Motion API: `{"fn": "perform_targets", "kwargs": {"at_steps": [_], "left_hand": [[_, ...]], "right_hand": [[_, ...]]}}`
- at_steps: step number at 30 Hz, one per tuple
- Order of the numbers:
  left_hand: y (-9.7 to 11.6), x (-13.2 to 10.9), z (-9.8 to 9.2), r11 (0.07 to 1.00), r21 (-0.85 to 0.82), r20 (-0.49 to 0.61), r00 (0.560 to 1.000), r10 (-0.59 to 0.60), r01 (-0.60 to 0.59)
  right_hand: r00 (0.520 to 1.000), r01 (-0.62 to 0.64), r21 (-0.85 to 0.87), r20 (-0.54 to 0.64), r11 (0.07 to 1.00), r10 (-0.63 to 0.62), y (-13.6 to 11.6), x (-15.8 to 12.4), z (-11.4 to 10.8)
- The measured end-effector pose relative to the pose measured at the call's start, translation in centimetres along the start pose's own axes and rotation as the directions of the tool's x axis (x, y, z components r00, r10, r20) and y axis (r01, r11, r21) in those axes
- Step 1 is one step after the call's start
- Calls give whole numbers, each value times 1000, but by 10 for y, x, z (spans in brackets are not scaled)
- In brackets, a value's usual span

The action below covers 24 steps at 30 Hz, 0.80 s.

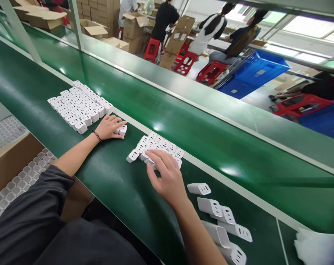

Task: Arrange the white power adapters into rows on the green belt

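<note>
Small white charger plugs lie on a green bench top [123, 191]. My left hand [109, 127] rests on two or three upright chargers [123, 129], fingers curled over them, just right of a large packed block of chargers [78, 105]. My right hand [167, 173] lies flat with fingers spread on the near edge of a smaller cluster of chargers [158, 145]. Several loose chargers [219, 215] lie on their sides to the right of my right forearm.
A cardboard box with trays of white parts [18, 176] sits at lower left. A green conveyor belt [183, 121] runs behind the bench. White sheets [318, 246] lie at lower right. People sit on red stools [211, 70] beyond, near blue crates [255, 71] and cartons.
</note>
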<state>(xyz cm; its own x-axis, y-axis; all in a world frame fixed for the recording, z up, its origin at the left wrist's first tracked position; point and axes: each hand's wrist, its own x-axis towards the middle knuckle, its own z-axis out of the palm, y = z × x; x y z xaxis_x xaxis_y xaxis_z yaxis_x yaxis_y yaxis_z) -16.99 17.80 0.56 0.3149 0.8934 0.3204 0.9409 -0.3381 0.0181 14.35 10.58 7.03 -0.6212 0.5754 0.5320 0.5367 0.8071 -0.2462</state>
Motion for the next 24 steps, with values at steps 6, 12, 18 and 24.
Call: {"fn": "perform_targets", "kwargs": {"at_steps": [6,12,18,24], "left_hand": [[-25,-17,-23,981,-192,-381,920,-94,21],[-61,-29,-38,944,-270,-617,718,-321,190],[-55,-31,-45,928,-326,-661,657,-361,183],[-53,-31,-45,921,-349,-655,657,-373,175]], "right_hand": [[860,-86,-106,494,991,127,0,130,61],[715,-16,-266,670,964,197,-16,168,115],[744,-35,-292,631,956,220,-27,182,149],[785,-72,-269,579,961,221,-21,208,167]]}}
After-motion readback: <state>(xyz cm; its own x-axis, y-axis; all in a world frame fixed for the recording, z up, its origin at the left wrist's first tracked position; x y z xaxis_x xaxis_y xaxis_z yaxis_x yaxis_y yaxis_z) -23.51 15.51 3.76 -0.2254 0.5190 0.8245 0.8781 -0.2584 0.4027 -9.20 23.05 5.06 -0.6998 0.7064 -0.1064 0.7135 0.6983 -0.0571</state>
